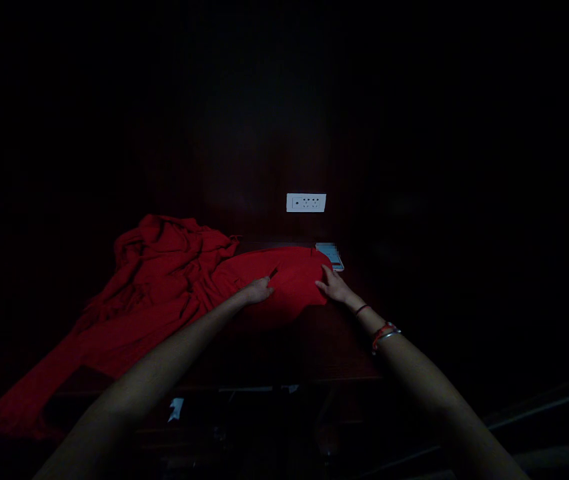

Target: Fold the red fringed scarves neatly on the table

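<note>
On one red cloth (179, 280) rest one left hand (257, 291)—grip unclear—and one right hand (335, 285), grip spread.

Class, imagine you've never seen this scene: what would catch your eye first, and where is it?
The bright red cloth stands out first, bunched at left and flatter toward the middle, where the left hand and right hand are. Next comes the white socket panel on the dark wall behind, with a pale phone-like device below it, beside the cloth's right end.
</note>
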The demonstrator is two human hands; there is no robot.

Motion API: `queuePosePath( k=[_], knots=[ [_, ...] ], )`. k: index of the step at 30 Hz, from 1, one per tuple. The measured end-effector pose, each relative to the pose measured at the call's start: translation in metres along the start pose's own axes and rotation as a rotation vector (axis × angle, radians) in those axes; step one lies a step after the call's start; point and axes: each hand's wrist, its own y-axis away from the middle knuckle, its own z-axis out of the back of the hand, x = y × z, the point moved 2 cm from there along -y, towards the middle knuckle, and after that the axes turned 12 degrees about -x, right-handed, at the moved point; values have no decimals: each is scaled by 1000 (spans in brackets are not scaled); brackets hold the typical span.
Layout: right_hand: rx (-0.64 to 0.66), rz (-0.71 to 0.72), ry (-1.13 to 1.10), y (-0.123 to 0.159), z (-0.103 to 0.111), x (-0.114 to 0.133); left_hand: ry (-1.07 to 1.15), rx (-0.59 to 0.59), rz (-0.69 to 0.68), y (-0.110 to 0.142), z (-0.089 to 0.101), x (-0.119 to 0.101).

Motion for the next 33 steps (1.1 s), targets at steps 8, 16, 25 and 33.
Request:
queuePosePath(
  k=[8,16,25,33],
  knots=[
    [-114,10,330,42,4,15,27,146,17,32,0,23],
    [304,11,350,54,-5,4,378,493,87,63,16,-4],
    [276,83,339,40,0,1,-418,243,-295,68,7,16],
    [246,161,327,50,-18,15,-456,176,-160,62,8,3]
  ],
)
